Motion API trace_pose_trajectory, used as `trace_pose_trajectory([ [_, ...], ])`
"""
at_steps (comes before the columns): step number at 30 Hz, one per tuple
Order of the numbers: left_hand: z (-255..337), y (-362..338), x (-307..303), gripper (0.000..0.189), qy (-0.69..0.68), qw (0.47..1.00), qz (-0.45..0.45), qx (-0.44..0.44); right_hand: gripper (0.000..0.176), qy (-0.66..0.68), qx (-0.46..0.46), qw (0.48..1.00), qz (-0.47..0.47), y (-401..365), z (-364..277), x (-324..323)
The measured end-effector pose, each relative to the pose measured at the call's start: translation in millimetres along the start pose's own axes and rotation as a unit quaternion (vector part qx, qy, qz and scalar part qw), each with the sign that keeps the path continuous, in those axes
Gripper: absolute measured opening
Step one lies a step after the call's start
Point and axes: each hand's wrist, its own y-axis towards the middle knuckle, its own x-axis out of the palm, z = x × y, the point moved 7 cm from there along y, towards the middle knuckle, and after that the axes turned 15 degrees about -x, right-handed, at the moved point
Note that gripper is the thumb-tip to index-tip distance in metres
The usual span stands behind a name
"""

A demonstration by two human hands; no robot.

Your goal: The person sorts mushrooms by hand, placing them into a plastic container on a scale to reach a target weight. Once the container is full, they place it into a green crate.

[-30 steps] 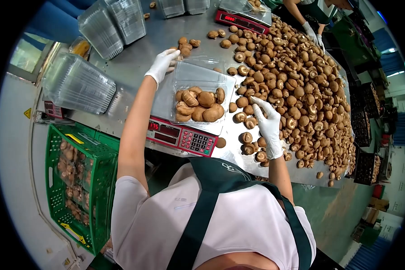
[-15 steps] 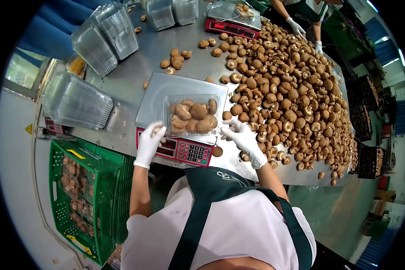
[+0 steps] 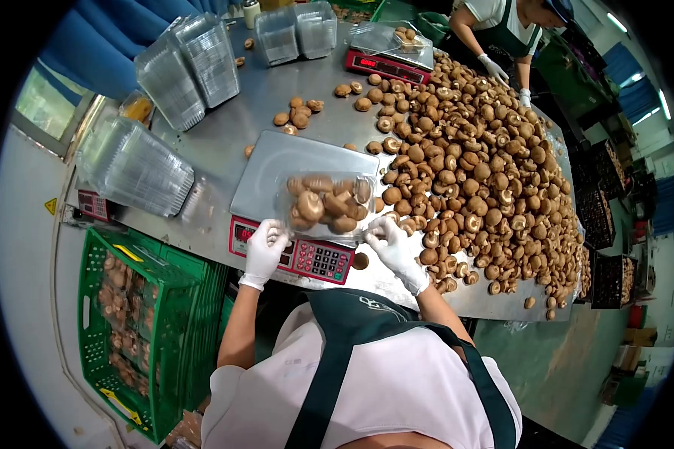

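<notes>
Now, step: we're probably fastening the shiitake clamshell (image 3: 326, 224) over the scale (image 3: 277, 161).
Fingers: left hand (image 3: 265, 254), right hand (image 3: 398, 254) curled partly closed at its near corners; hold unclear.
Next move: likely needs even pressure.

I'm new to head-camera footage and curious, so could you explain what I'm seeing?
No machine arms here: a camera on a person's head looks down at their own white-gloved hands. Left hand and right hand pinch the near corners of a clear box of mushrooms, over the plate of a red-fronted scale. On the metal table lie a big mushroom heap, stacks of clear containers and a second scale. Across it, another person has gloved hands by the heap.
</notes>
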Motion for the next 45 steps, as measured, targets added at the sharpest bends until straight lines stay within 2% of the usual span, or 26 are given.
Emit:
trace_pose_trajectory([
  [1, 5, -5, 0, 0.022, 0.067, 0.997, 0.006, 0.031, 0.014, -0.135, -0.118, 0.984, -0.007, 0, -16, -2],
  [2, 10, -12, 0, 0.025, 0.133, 0.989, 0.011, 0.060, 0.015, -0.190, -0.158, 0.969, -0.020, -3, -24, -6],
  [3, 4, -12, -3, 0.034, 0.198, 0.980, 0.010, 0.014, 0.016, -0.229, -0.207, 0.951, -0.034, -3, -34, -7],
  [6, 34, -31, -3, 0.041, 0.259, 0.905, 0.144, 0.306, 0.021, -0.252, -0.325, 0.911, -0.044, 8, -71, 3],
  [8, 37, -43, -10, 0.036, 0.299, 0.860, 0.204, 0.361, 0.021, -0.305, -0.391, 0.867, -0.049, 8, -93, 13],
  [11, 44, -62, -27, 0.032, 0.269, 0.846, 0.234, 0.396, 0.025, -0.342, -0.417, 0.840, -0.063, 8, -109, 30],
  [14, 29, -68, -52, 0.037, 0.206, 0.885, 0.230, 0.348, 0.026, -0.321, -0.449, 0.830, -0.082, 9, -106, 53],
  [16, 21, -71, -68, 0.037, 0.024, 0.925, 0.219, 0.309, 0.025, -0.257, -0.395, 0.876, -0.104, 12, -101, 68],
  [17, -3, -58, -76, 0.038, -0.242, 0.944, 0.202, 0.091, 0.025, -0.211, -0.353, 0.902, -0.131, 12, -90, 76],
  [18, 9, -62, -75, 0.040, -0.380, 0.916, 0.099, 0.087, 0.027, -0.189, -0.351, 0.907, -0.135, 11, -88, 86],
  [19, -9, -56, -87, 0.044, -0.272, 0.943, 0.084, 0.173, 0.031, -0.156, -0.349, 0.909, -0.168, 9, -80, 95],
  [20, 0, -71, -82, 0.047, -0.158, 0.966, 0.122, 0.162, 0.031, -0.154, -0.305, 0.922, -0.183, 6, -74, 105],
  [21, -1, -79, -77, 0.062, -0.349, 0.930, 0.011, 0.116, 0.029, 0.151, -0.011, 0.979, -0.133, -6, -39, 113],
  [22, 0, -84, -74, 0.077, -0.054, 0.993, 0.010, 0.107, 0.027, -0.014, -0.042, 0.973, -0.226, -12, -34, 132],
  [23, 11, -109, -64, 0.085, -0.441, 0.863, -0.163, 0.181, 0.025, 0.057, -0.045, 0.963, -0.259, -14, -44, 150],
  [24, 21, -112, -63, 0.088, -0.448, 0.846, -0.132, 0.255, 0.024, 0.124, -0.041, 0.949, -0.287, -16, -59, 166],
  [26, 26, -118, -82, 0.085, -0.503, 0.838, -0.075, 0.196, 0.021, 0.134, -0.021, 0.945, -0.297, -15, -70, 193],
  [28, 35, -138, -112, 0.070, -0.515, 0.831, 0.053, 0.206, 0.016, 0.118, -0.001, 0.938, -0.324, -12, -86, 222],
  [30, 35, -166, -154, 0.058, -0.512, 0.821, 0.146, 0.208, 0.014, 0.107, -0.070, 0.908, -0.398, -11, -90, 248],
  [32, -5, -196, -221, 0.048, -0.514, 0.814, 0.239, 0.128, 0.013, 0.070, -0.102, 0.897, -0.425, -9, -88, 259],
  [36, -7, -291, -363, 0.034, -0.381, 0.758, 0.497, 0.183, 0.013, 0.006, -0.070, 0.901, -0.428, -1, -72, 264],
  [38, -20, -333, -425, 0.031, -0.311, 0.713, 0.615, 0.133, 0.014, -0.023, -0.058, 0.912, -0.406, 3, -64, 260],
  [40, -45, -356, -493, 0.030, -0.268, 0.710, 0.639, 0.124, 0.013, -0.048, -0.026, 0.919, -0.391, 5, -61, 255],
  [42, -83, -355, -548, 0.035, -0.324, 0.746, 0.576, 0.075, 0.013, -0.074, -0.024, 0.927, -0.366, 6, -60, 249],
  [44, -141, -351, -599, 0.051, -0.222, 0.758, 0.611, -0.057, 0.013, -0.103, -0.046, 0.932, -0.344, 5, -59, 241],
  [45, -202, -349, -641, 0.062, -0.064, 0.758, 0.623, -0.181, 0.014, -0.117, -0.039, 0.933, -0.338, 3, -60, 237],
])
